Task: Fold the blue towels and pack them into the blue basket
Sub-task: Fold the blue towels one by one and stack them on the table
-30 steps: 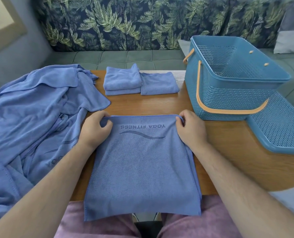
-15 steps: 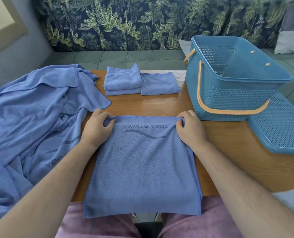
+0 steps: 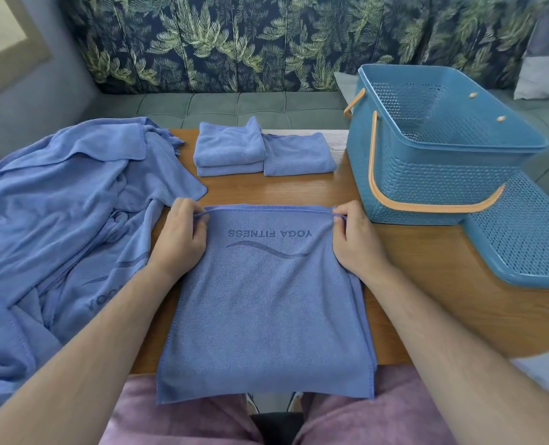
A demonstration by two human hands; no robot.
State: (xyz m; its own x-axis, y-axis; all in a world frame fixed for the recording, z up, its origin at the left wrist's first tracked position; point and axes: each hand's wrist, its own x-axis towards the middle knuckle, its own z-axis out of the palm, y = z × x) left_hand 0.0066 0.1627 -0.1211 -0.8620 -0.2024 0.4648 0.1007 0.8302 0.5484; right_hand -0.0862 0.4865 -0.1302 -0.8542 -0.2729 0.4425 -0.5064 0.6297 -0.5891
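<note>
A blue towel (image 3: 266,309) printed "YOGA FITNESS" lies flat in front of me, its near end hanging over the table edge. My left hand (image 3: 180,239) pinches its far left corner and my right hand (image 3: 356,239) pinches its far right corner, lifting that edge slightly. Two stacked folded towels (image 3: 230,147) and a third folded towel (image 3: 299,154) sit at the back of the table. A pile of unfolded blue towels (image 3: 61,213) covers the left side. The blue basket (image 3: 440,146) with orange handles stands at the right, nothing visible inside it.
The basket's blue perforated lid (image 3: 523,239) lies on the table's right edge, beside the basket. The wooden table (image 3: 427,300) shows bare between my right arm and the lid. A leaf-patterned sofa (image 3: 234,43) runs behind the table.
Both hands have shifted their hold on the towel's far corners and raised that edge a little off the table. The towel itself stays in place.
</note>
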